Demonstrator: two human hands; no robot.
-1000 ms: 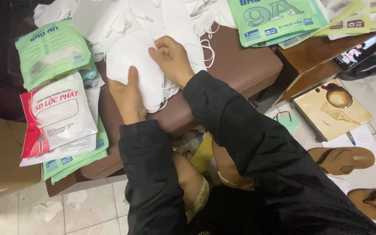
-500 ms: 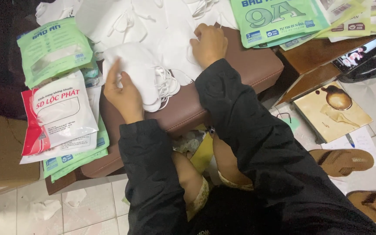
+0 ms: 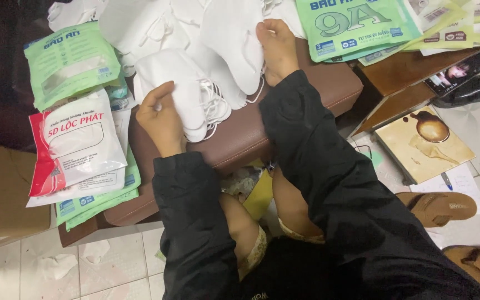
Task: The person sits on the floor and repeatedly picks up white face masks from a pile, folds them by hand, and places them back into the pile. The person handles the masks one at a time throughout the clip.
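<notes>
The left hand [image 3: 162, 119] lies nearest, on the brown padded stool [image 3: 240, 139]. Its fingers are curled around the near edge of a stack of folded white face masks [image 3: 181, 91], thumb on top. The stack's long axis runs from near right to far left, with the ear loops [image 3: 215, 103] spilling off its right side.

Left of this hand, flat packets overlap on the stool edge: a red-and-white mask packet [image 3: 76, 147] on top of green ones [image 3: 98, 197], each sealed, contents hidden.

Farther away, the right hand [image 3: 278, 50] presses flat on a single white mask [image 3: 231, 44], fingers held close together, gripping nothing. This mask's long axis points away from the person.

Beyond it lies a loose heap of white masks [image 3: 140, 22]. A large green packet [image 3: 356, 25] lies far right.
</notes>
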